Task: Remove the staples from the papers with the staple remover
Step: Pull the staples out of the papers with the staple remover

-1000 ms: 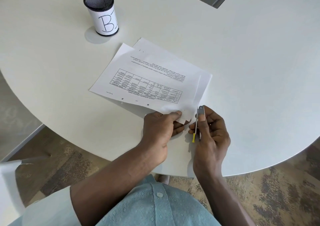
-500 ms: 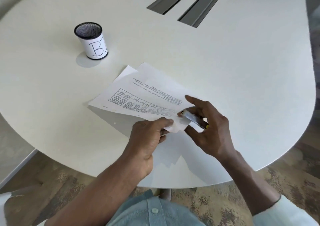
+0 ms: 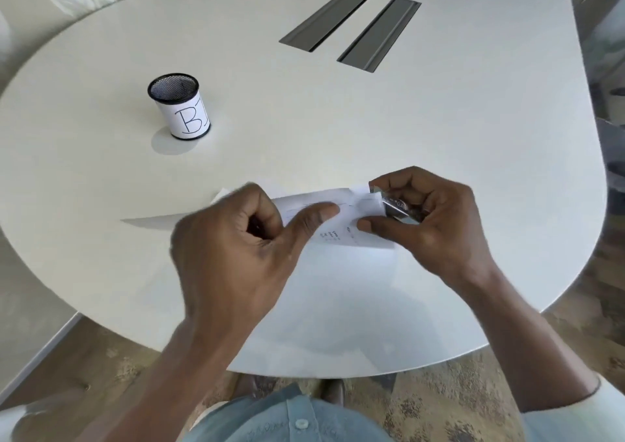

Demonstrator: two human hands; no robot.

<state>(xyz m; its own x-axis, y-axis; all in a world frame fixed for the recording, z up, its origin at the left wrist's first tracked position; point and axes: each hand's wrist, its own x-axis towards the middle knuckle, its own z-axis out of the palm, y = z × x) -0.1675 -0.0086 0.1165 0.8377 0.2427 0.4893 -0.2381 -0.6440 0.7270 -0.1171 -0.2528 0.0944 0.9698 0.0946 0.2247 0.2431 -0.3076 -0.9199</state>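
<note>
The stapled white papers [image 3: 341,228] are lifted off the table and seen almost edge-on, with a bit of printed table showing. My left hand [image 3: 243,248] pinches them between thumb and curled fingers. My right hand [image 3: 429,218] grips the metal staple remover [image 3: 399,209] at the papers' right corner, its thumb pressing on the sheet. The staple itself is hidden.
A black mesh pen cup [image 3: 179,106] with a white label marked "B" stands at the back left of the round white table [image 3: 439,120]. Two grey cable slots [image 3: 351,25] lie in the tabletop farther back. Patterned floor shows past the near edge.
The papers rose from lying flat to held up off the table. Both hands lifted and moved farther from me, and the staple remover swung to the papers' right corner.
</note>
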